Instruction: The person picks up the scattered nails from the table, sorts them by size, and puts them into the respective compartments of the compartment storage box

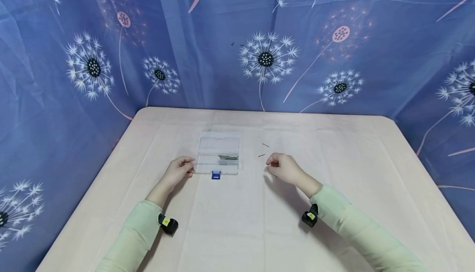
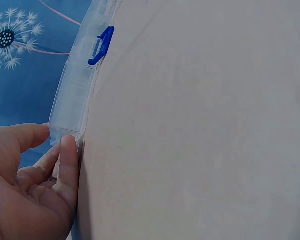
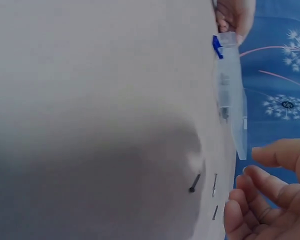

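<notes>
A clear plastic organizer box (image 1: 200, 169) lies with its lid raised back and a blue latch (image 1: 216, 175) at its front. Several dark, thin screws (image 1: 228, 157) fill part of its right side. My left hand (image 1: 178, 169) holds the box's left end, thumb on one side and fingertips on the other, as the left wrist view shows. To the right of the box hovers my right hand (image 1: 283, 168), its fingers loosely bent and the thumb apart, nothing between them. Loose screws lie near it: one screw (image 3: 194, 183) below the hand, another screw (image 1: 265, 145) and a third (image 1: 261, 155) beyond it.
A pale cloth covers the table (image 1: 230, 230). Behind and at the sides hangs a blue curtain (image 1: 219, 69) with a dandelion print. Each sleeve cuff carries a small black camera (image 1: 168, 225).
</notes>
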Motion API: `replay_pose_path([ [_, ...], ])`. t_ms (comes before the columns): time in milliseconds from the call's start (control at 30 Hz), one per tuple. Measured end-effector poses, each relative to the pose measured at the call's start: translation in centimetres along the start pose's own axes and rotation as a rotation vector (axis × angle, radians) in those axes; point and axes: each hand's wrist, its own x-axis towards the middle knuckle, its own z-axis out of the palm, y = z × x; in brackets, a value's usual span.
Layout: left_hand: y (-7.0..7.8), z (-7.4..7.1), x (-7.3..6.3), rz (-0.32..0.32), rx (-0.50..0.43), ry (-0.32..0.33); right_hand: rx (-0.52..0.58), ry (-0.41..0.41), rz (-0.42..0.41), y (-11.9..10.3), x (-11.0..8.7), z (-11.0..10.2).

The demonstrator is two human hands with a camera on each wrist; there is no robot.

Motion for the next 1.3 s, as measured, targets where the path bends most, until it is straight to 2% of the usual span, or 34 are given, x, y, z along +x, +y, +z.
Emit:
replay_pose_path([
  [267, 0.0, -0.1, -0.2, 0.003, 0.005, -0.021, -0.119, -0.025, 0.006, 0.6, -1.5, 0.2],
  [500, -0.4, 0.0, -0.1, 0.011, -0.009, -0.024, -0.127, -0.040, 0.055, 1.7, -2.3, 0.7],
  [867, -0.4, -0.1, 0.0, 0.006, -0.016, -0.016, -0.150, -0.006, 0.017, 2.0, -2.0, 0.9],
  [1133, -0.3, -0.2, -0.1, 0.021, -0.018, -0.013, -0.298, -0.077, -0.047, 1.7, -1.7, 0.8],
  [1300, -0.2, -0.1, 0.0, 0.011, -0.026, -0.016, -0.314, -0.119, -0.051, 1.3, -1.6, 0.9],
])
